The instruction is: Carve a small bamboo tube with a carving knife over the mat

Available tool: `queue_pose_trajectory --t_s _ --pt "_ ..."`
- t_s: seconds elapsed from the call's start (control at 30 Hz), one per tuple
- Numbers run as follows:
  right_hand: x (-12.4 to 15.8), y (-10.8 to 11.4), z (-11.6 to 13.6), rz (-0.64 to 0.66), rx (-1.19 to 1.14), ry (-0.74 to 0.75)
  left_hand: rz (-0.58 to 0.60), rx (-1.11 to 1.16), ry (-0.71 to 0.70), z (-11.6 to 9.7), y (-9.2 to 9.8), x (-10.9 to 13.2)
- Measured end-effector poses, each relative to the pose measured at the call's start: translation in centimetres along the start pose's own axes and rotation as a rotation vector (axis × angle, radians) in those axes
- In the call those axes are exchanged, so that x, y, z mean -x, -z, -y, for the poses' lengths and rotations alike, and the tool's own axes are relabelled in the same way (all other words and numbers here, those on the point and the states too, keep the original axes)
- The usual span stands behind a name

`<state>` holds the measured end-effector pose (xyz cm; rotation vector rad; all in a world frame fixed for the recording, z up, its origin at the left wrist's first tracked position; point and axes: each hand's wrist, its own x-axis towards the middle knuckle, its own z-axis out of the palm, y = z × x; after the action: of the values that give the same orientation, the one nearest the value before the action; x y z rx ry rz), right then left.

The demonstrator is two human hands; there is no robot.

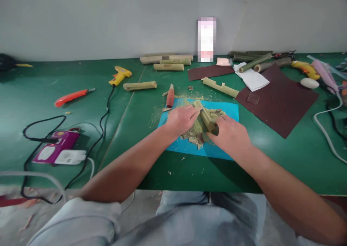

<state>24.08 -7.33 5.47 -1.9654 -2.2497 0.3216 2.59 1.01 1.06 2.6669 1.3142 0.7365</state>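
My right hand (230,134) is closed around the near end of a short green bamboo piece (205,116) that lies slanted over a blue sheet (229,112). My left hand (181,118) is closed too, its fingertips pressed at the far end of the bamboo; whether it holds a small tool there I cannot make out. A heap of pale shavings (195,132) lies on the sheet under and between both hands.
A red-handled knife (170,97) lies just beyond the sheet. Several bamboo tubes (140,85) lie further back, with a notched one (220,87). Sandpaper sheets (279,99) at right, a yellow glue gun (119,76), an orange cutter (71,97) and a purple power strip (55,148) at left.
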Motion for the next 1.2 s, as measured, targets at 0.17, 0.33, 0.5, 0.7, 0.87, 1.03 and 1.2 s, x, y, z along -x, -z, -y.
queue_pose_trajectory --t_s 0.17,0.33,0.5,0.7,0.87,1.03,1.2 --pt "0.0 -0.1 0.1 0.012 -0.018 -0.003 0.018 0.028 -0.096 -2.1 0.6 1.3" --pt "0.0 -0.2 0.1 0.029 0.0 -0.008 0.09 0.095 -0.292 -3.3 0.7 2.4" --pt "0.1 -0.7 0.2 0.003 -0.002 0.003 0.007 0.018 -0.051 -2.4 0.3 1.7" --pt "0.3 -0.9 0.1 -0.069 0.009 0.05 0.116 0.061 -0.148 -2.8 0.2 2.0" --pt "0.3 -0.5 0.2 -0.021 0.005 0.034 0.033 0.025 0.069 -1.0 0.5 0.6" --pt "0.3 -0.2 0.4 -0.006 -0.006 0.021 0.134 0.097 -0.06 -1.1 0.2 0.3" --pt "0.3 0.1 0.4 0.036 0.007 0.002 0.037 0.038 0.138 -0.9 0.0 0.1"
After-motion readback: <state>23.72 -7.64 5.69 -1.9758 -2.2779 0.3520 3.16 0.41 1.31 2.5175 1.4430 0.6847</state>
